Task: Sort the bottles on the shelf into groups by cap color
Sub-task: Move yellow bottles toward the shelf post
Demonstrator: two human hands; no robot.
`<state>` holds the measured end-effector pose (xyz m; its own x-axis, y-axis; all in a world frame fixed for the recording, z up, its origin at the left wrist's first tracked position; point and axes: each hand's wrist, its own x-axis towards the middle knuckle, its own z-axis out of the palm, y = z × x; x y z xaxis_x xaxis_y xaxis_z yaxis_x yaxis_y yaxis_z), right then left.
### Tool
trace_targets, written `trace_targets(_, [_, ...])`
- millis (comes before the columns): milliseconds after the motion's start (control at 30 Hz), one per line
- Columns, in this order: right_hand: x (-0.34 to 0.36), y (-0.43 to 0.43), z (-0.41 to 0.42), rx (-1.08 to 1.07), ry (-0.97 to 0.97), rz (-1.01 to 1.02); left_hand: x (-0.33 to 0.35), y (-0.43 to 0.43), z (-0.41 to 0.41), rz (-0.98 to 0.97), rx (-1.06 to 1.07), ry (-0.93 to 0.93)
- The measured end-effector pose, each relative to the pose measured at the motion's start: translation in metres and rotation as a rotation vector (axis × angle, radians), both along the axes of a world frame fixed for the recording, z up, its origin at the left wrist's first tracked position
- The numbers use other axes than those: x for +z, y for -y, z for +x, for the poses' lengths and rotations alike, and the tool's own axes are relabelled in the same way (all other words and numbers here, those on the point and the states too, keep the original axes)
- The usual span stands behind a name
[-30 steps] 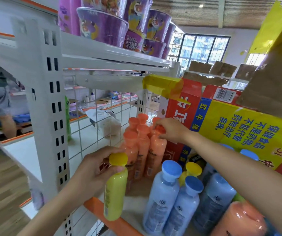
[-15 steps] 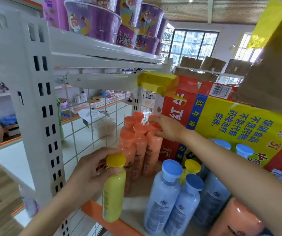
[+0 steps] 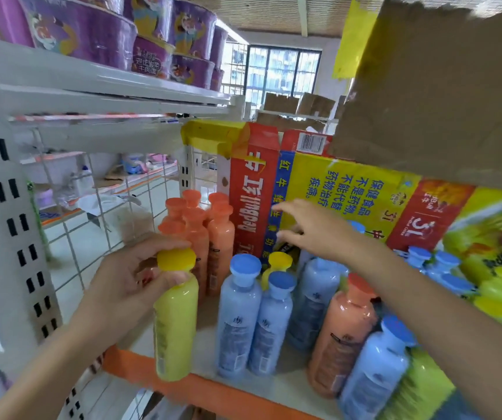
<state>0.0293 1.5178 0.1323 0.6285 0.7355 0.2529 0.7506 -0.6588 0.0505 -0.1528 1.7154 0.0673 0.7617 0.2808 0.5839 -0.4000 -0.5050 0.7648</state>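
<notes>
The left hand [image 3: 128,286] is gripping 1 yellow-capped bottle [image 3: 175,322] by its neck at the near left edge of the shelf [image 3: 213,386], while the right hand [image 3: 313,234], open and empty, is hovering above the far bottles; the smooth, probably rigid plastic is best held just below the cap.

Shelf [image 3: 213,389]: bare floor at near left; orange bottles [image 3: 210,237] block far left — blue bottles [image 3: 256,313] and carton [image 3: 334,189] crowd right.
</notes>
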Motion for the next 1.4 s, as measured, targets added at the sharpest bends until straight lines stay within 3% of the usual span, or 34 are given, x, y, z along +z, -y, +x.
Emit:
trace_targets(267, [-0.003,0.11,-0.048,-0.204,-0.031,0.072,0.028,0.053,-0.018,0.203,-0.08,0.074])
trace_targets(433, [-0.009,0.171,-0.095,-0.329,-0.07,0.124,0.034,0.098,-0.025,0.119,-0.295,0.053])
trace_targets(700, [-0.019,0.264,-0.172,-0.498,-0.096,0.148,0.048,0.186,-0.017,0.185,-0.463,0.057])
trace_targets(933, [-0.03,0.317,-0.215,-0.604,-0.063,0.166,0.062,0.272,0.0,0.068,-0.628,0.047])
trace_targets(1400, [-0.026,0.379,-0.163,-0.679,-0.029,0.189,0.143,0.382,0.11,0.041,-0.61,0.119])
